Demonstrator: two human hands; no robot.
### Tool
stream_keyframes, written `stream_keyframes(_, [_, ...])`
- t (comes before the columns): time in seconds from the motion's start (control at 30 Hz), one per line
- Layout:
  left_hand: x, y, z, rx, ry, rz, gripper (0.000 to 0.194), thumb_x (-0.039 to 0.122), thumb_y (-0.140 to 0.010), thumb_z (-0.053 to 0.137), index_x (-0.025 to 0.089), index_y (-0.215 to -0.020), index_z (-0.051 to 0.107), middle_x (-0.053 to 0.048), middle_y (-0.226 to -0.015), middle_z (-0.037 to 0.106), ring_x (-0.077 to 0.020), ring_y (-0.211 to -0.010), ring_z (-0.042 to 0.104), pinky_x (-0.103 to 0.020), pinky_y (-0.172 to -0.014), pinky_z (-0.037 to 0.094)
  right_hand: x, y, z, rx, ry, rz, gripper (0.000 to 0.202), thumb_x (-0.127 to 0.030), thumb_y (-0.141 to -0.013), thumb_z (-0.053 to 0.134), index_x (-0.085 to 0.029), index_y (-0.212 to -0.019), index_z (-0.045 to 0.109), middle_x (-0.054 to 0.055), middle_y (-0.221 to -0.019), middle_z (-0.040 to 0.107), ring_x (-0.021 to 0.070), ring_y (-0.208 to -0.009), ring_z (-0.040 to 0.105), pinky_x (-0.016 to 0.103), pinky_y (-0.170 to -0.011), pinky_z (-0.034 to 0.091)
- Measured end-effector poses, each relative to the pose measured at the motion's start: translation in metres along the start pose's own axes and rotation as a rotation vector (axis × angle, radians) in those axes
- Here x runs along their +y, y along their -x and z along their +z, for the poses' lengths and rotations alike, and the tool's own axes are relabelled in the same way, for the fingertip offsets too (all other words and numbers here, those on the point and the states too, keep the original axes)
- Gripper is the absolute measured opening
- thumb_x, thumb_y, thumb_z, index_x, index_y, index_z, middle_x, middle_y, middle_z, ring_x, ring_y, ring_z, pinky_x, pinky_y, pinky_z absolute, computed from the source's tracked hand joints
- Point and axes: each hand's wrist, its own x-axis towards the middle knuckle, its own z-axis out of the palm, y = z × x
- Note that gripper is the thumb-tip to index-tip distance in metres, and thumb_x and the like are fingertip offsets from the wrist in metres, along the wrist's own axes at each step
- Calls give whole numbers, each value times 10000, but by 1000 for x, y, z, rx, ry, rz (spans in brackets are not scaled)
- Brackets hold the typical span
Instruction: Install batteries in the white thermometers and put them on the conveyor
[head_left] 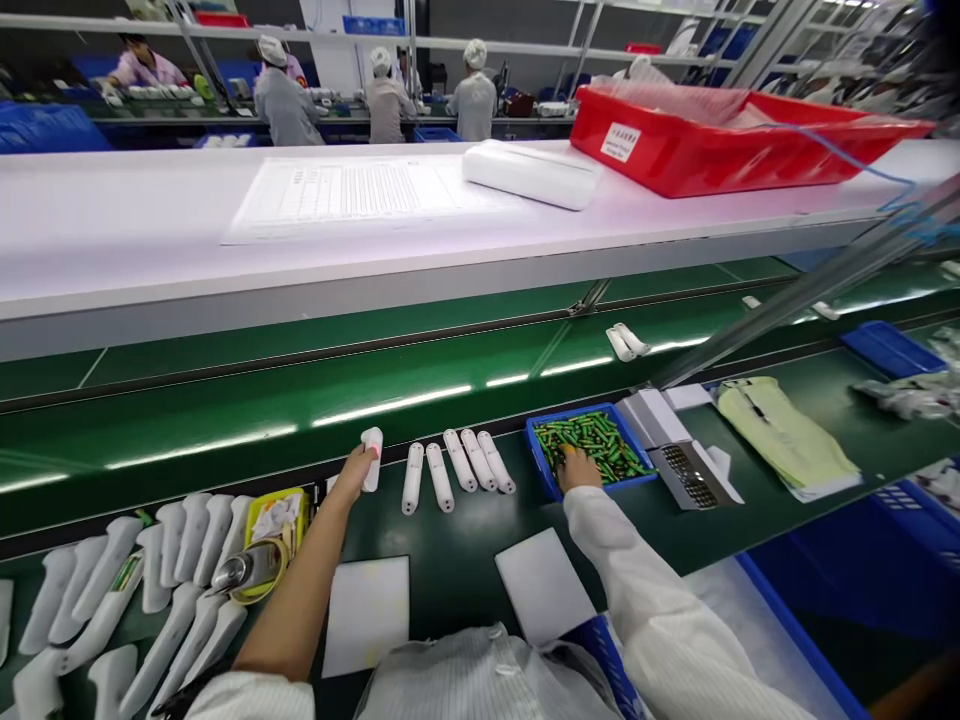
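My left hand [360, 468] is closed round a small white plastic handheld unit [372, 458], held upright near the bench's back edge. To its right lie several similar white units [459, 462] in a loose row. My right hand [580, 468] reaches into a blue tray [545, 472] full of green batteries [600, 447]. Its fingers are curled down among the batteries; the fingertips are hidden, so whatever they grip does not show. Two white foam-like sheets [367, 612] lie on the bench in front of me.
Curved white housings [161, 635] and a yellow basket [296, 505] with a metal cup crowd the left. Right of the tray are an open box [694, 475] and a yellow-green cloth [784, 432]. A white shelf [420, 255] bearing a red bin [675, 150] spans ahead, above a green belt [420, 375].
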Motion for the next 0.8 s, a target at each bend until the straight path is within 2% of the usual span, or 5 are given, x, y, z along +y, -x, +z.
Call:
stream_keyframes(0.13, [3,-58,-4,119,-250,179,398,344,-858,561,175,-1214,508,-97,-1257,521,-237,-1099,540,-466,-908,471,27,-33,11,18,227,65,358,-292,-878,583,-172,-1210,523,94,-1299,494,253,-1146,515,483,-945,450])
stream_keyframes(0.27, [0,-76,-3,160,-423,384,476,305,-861,547,183,-1307,433,-124,-1440,346,-307,-1310,344,-564,-1050,310,38,-38,31,-28,343,35,336,-287,-894,564,-164,-1204,525,93,-1235,539,212,-1035,580,417,-866,510])
stream_keyframes(0.37, [-17,-55,9,152,-513,494,444,227,-879,460,125,-1310,423,-165,-1487,238,-313,-1393,175,-527,-1120,188,43,-37,36,-51,388,20,293,-300,-907,543,-170,-1169,548,87,-1217,553,196,-1010,588,400,-855,514])
stream_keyframes(0.63, [-102,45,46,33,-539,509,496,279,-717,607,209,-1206,559,-103,-1074,578,-294,-1048,523,-452,-892,433,25,-43,22,-59,322,93,296,-318,-903,548,-159,-1152,555,81,-1169,577,198,-994,593,411,-845,517])
stream_keyframes(0.8, [-89,65,24,158,-270,500,430,269,-697,616,194,-1120,591,-91,-944,607,-271,-949,543,-440,-881,413,3,-30,-13,57,57,41,292,-343,-906,540,-158,-1130,562,74,-1126,592,183,-951,602,388,-817,522])
